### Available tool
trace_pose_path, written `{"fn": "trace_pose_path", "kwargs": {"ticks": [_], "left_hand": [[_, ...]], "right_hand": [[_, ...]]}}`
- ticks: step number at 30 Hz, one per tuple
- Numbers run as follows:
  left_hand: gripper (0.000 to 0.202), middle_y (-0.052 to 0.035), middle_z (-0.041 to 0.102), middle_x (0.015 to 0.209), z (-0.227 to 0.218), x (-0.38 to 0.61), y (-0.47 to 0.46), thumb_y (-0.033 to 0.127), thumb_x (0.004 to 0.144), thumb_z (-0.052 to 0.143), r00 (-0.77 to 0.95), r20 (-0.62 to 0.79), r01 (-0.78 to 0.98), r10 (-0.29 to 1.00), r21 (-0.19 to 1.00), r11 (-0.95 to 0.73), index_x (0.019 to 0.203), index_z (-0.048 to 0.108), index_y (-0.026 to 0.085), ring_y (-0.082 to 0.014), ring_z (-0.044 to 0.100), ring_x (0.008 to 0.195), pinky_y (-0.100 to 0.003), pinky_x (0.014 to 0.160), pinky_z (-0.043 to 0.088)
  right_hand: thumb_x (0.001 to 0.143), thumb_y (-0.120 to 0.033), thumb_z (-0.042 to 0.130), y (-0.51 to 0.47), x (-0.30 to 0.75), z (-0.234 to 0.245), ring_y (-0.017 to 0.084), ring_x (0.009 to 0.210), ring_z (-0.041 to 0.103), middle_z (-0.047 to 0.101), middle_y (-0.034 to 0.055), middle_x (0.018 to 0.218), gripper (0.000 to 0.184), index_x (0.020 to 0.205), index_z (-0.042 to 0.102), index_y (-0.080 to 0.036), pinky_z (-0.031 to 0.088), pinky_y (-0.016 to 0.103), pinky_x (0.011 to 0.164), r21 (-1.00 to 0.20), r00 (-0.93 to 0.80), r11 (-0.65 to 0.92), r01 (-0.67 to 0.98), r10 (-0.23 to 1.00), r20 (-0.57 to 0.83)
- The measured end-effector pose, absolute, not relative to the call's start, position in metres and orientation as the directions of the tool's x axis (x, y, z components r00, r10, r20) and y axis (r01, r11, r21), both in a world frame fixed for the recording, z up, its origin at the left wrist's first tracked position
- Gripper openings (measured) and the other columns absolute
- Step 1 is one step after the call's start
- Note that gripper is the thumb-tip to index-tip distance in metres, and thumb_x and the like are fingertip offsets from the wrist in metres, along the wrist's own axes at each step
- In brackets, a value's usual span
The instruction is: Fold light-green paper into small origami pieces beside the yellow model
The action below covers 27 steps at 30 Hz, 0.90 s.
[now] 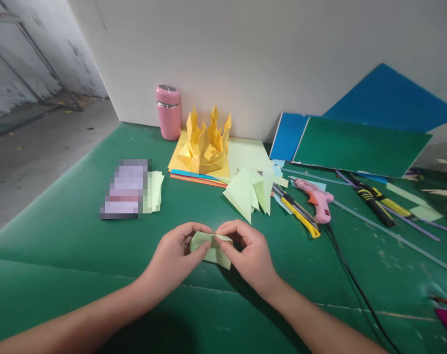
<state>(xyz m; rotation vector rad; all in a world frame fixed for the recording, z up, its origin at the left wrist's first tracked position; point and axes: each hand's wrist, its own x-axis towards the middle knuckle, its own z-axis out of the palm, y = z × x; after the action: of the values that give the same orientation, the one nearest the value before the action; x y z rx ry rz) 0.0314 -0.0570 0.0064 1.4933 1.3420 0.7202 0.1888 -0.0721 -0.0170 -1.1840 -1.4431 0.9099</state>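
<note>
A small light green sheet of paper (pixel 219 256) is held between my two hands above the green table, its upper edge folded over. My left hand (pixel 181 250) pinches it near the middle of the fold, thumb in front. From the other side, my right hand (pixel 247 250) grips the same fold with thumb and fingertips, close to the left thumb. Just beyond the hands lie several folded light green paper pieces (pixel 247 191). A stack of small light green sheets (pixel 156 192) rests to the left, partly under a blurred phone-like object (pixel 125 189).
Yellow folded-paper crown (pixel 204 152) stands on coloured sheets near the wall, beside a pink flask (pixel 169 115). To the right lie a yellow utility knife (pixel 300 214), a pink glue gun (pixel 317 196) with a black cord, pliers (pixel 374 204) and glue sticks. Blue and green boards (pixel 363 147) lean behind.
</note>
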Motion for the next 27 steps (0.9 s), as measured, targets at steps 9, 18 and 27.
{"fn": "trace_pose_path", "kwargs": {"ticks": [9,18,27], "left_hand": [[0.026,0.0025,0.054,0.066,0.0056,0.0311,-0.0559,0.037,0.069,0.057,0.223,-0.197,0.385,0.955,0.918,0.1,0.088,0.062,0.019,-0.013,0.044,0.055,-0.024,0.051,0.036],[0.022,0.0042,0.05,0.064,0.0035,0.0302,-0.0549,0.034,0.069,0.058,0.21,-0.174,0.354,0.962,0.931,0.091,0.086,0.06,0.02,-0.0113,0.04,0.052,-0.023,0.049,0.035],[0.023,0.0018,0.057,0.073,0.0009,0.0304,-0.0561,0.032,0.068,0.06,0.214,-0.164,0.273,0.963,0.957,0.102,0.087,0.058,0.02,-0.0135,0.052,0.06,-0.025,0.054,0.043]], "right_hand": [[0.075,-0.015,0.058,-0.0741,0.1881,-0.0164,0.017,0.072,0.064,0.067,0.004,0.078,0.007,0.075,0.062,-0.02,0.052,0.029,0.063,-0.942,0.001,0.261,0.212,0.964,0.267],[0.074,-0.012,0.057,-0.0751,0.1869,-0.0132,0.016,0.072,0.065,0.068,0.0031,0.078,0.01,0.075,0.061,-0.021,0.053,0.027,0.063,-0.922,0.008,0.311,0.23,0.947,0.322],[0.074,-0.011,0.057,-0.077,0.1863,-0.0136,0.015,0.071,0.064,0.067,0.0028,0.077,0.011,0.074,0.061,-0.021,0.052,0.027,0.063,-0.922,0.008,0.311,0.231,0.947,0.321]]}}
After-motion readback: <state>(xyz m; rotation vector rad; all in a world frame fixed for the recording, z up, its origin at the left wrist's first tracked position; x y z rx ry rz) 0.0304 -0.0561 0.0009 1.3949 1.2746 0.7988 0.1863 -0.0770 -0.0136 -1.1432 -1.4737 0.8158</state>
